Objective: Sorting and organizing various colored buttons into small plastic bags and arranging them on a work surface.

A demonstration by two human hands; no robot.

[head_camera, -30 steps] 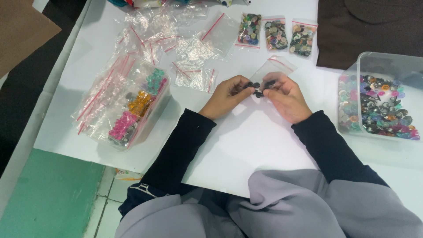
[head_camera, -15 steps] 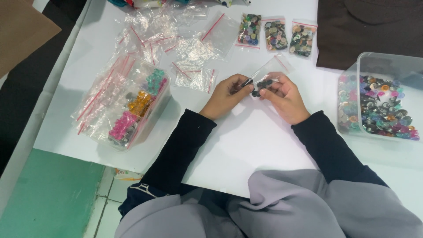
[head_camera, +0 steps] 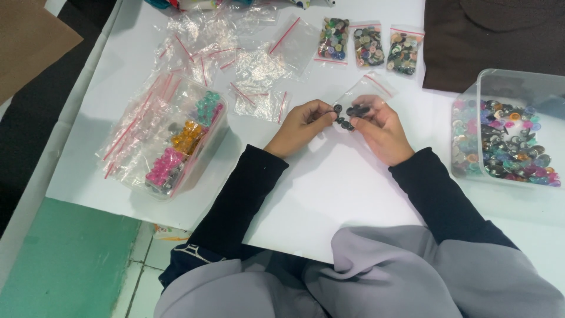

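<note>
Above the white surface [head_camera: 329, 194], both hands pinch small dark round buttons [head_camera: 347, 115]: left hand [head_camera: 301, 125] grasping one, right hand [head_camera: 381, 131] several. Just behind them lies a small clear zip bag with a red strip [head_camera: 368, 89].

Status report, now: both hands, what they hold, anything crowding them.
Left hand pinching dark buttons. Right hand holding small clear bag, buttons at its mouth. Empty bags close by the left hand, none touching.

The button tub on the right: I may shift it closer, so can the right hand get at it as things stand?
Probably yes: the tub is open-topped, bare table lies between, though the right hand holds buttons.
</note>
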